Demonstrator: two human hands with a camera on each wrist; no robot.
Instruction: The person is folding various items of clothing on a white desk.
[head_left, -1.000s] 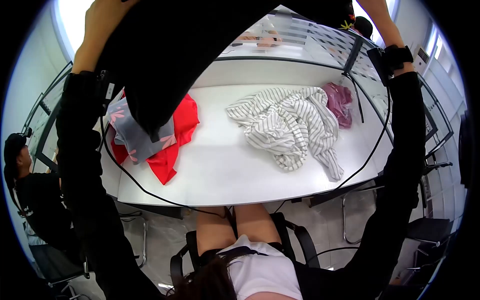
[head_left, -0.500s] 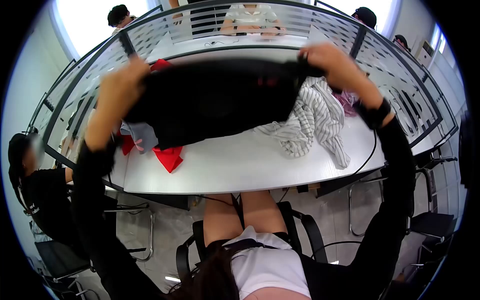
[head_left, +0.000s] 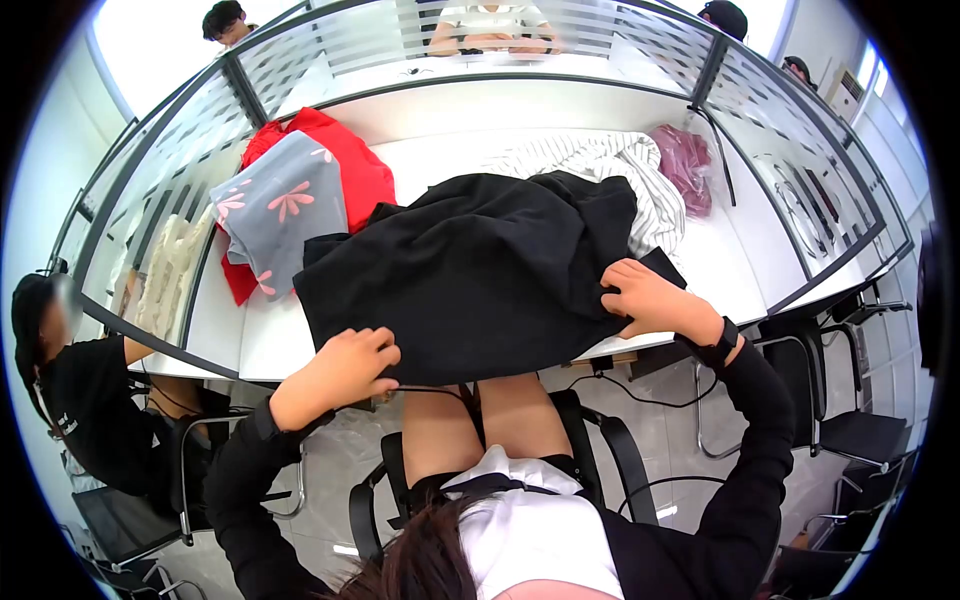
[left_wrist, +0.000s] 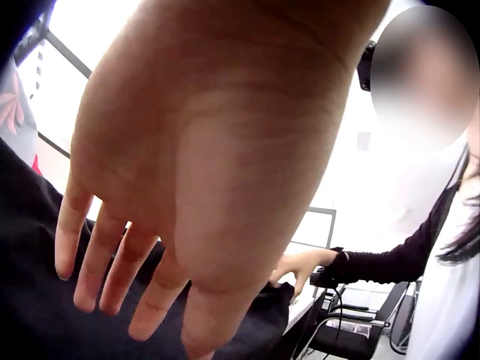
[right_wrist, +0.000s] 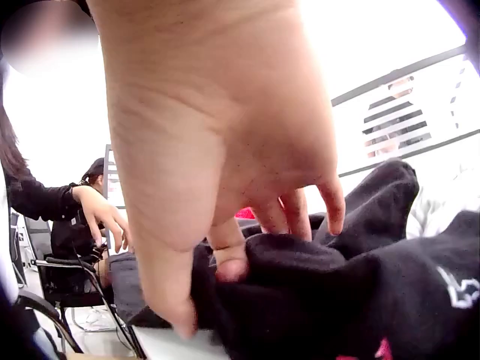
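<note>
A black garment [head_left: 450, 270] lies spread and rumpled on the white desk, its near edge hanging over the desk's front. White and pink print shows on its dark cloth [right_wrist: 360, 300] in the right wrist view. My left hand [head_left: 345, 370] is at the garment's near left edge, and the left wrist view shows its fingers [left_wrist: 120, 277] spread and fairly straight over the cloth. At the right side, my right hand [head_left: 650, 297] rests its fingertips on the folds. Its thumb [right_wrist: 172, 292] stands apart from the fingers.
A grey cloth with pink flowers [head_left: 275, 195] lies on a red cloth [head_left: 350, 160] at the back left. A striped cloth [head_left: 655, 190] is partly under the garment, beside a purple plastic-wrapped bundle [head_left: 680, 170]. A framed partition [head_left: 710, 70] surrounds the desk [head_left: 270, 345]; people sit beyond.
Both hands have come down and toward the body from high above the desk. The black garment, held up and swung before, now lies on the desk, and the hands have loosened from it.
</note>
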